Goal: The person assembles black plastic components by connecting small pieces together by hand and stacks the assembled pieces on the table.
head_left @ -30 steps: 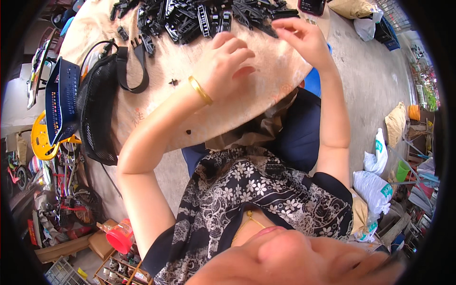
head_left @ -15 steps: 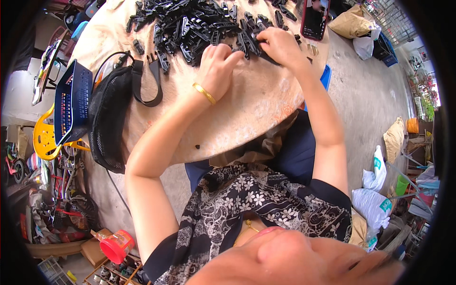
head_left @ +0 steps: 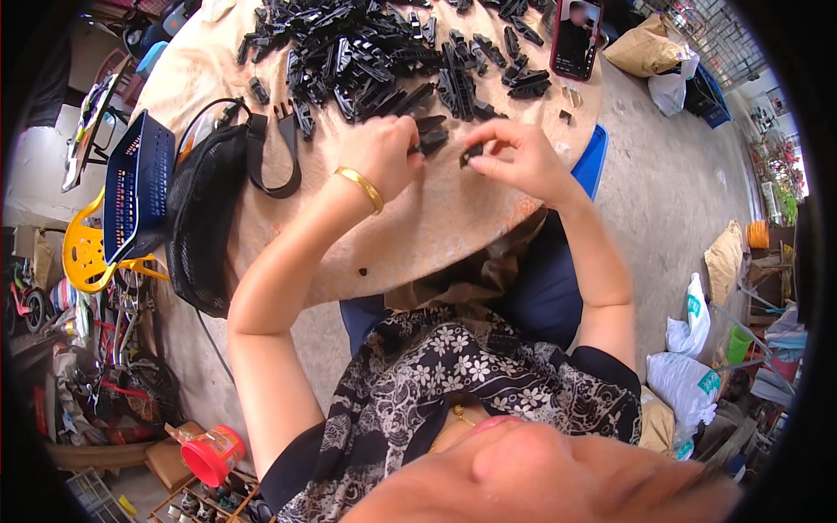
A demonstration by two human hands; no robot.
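My left hand [head_left: 381, 157], with a gold bangle at its wrist, is closed near the front of the pile. A long black plastic piece [head_left: 431, 138] juts out beside its fingertips, and the fingers hide its near end. Just to the right, my right hand [head_left: 516, 157] pinches a small dark piece [head_left: 472, 153] between thumb and fingers; its shape is mostly covered. Beyond both hands lies a heap of black plastic pieces [head_left: 357, 65], slim and ridged. A smaller cluster of the same pieces [head_left: 457, 83] lies right of the heap.
A cloth-covered round table [head_left: 453, 222] carries everything. On it are a phone [head_left: 576, 39] at far right and a black mesh bag [head_left: 207, 218] with a strap at left. A blue basket [head_left: 137, 187] on a yellow chair [head_left: 85, 253] stands left. Sacks [head_left: 684, 383] lie on the right floor.
Both hands have drawn back from the pile toward me. My right hand has come away from the cluster with a small dark piece; a long black piece now shows at my left hand.
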